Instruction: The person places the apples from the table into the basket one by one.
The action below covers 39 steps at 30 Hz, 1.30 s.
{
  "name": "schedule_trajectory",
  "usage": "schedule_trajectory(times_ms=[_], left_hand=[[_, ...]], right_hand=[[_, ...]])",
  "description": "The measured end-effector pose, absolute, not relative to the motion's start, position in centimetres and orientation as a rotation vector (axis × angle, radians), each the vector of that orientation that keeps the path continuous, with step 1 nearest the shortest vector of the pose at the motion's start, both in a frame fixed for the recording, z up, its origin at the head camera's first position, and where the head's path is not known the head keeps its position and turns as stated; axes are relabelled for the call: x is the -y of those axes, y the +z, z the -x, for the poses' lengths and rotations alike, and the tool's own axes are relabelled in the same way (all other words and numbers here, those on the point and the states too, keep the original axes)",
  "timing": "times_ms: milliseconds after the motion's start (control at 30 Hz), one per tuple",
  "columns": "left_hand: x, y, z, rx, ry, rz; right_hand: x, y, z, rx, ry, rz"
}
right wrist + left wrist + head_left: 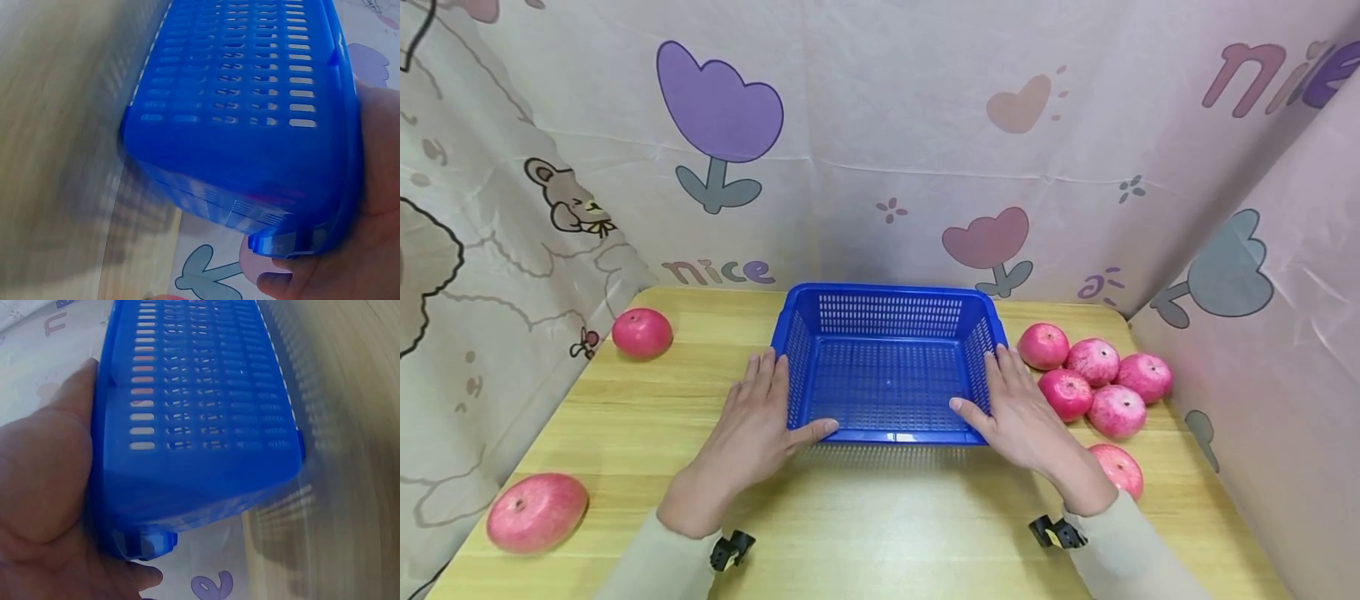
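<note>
A blue plastic basket (887, 314) with slotted walls stands on the table, its mesh floor showing. My left hand (752, 425) rests on its left rim with straight fingers, the thumb lying over the near left corner. On the opposite side my right hand (1022, 417) touches the right rim the same way, its thumb reaching over the inside of the near right corner. In the left wrist view the palm lies along the rim of the basket (200, 478). The right wrist view has the other palm against the rim (350, 125).
Several pinkish-red round fruits, like apples (1093, 362), are clustered right of the basket, with one apple (1120, 471) nearer, beside the right wrist. Two more lie left: a far apple (642, 333) and a near apple (537, 512). A printed curtain (865, 125) encloses the wooden table (880, 517).
</note>
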<state>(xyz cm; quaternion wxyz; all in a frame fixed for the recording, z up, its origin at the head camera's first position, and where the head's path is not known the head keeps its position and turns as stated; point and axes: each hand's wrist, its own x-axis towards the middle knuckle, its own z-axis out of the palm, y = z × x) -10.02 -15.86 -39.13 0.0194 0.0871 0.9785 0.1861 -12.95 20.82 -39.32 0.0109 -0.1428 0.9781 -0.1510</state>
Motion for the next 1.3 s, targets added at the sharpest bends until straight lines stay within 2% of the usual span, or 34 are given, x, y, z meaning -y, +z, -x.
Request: schedule_trajectory(times_ms=[467, 833, 1033, 1300], left_hand=[[16.4, -38.8, 11.0, -2.985, 0.577, -0.350], [17.0, -38.2, 10.1, -3.006, 0.605, -0.338], [20.4, -37.3, 8.6, -3.049, 0.535, -0.274], [28.1, -37.9, 6.3, -3.098, 0.462, -0.117]], right_hand=[[-20.8, -39.5, 12.7, -3.037, -0.456, 0.426], [-21.0, -39.3, 12.2, -3.022, -0.474, 0.400], [-21.0, -39.2, 11.8, -3.018, -0.489, 0.392], [-20.6, -39.3, 11.6, -3.018, -0.511, 0.390]])
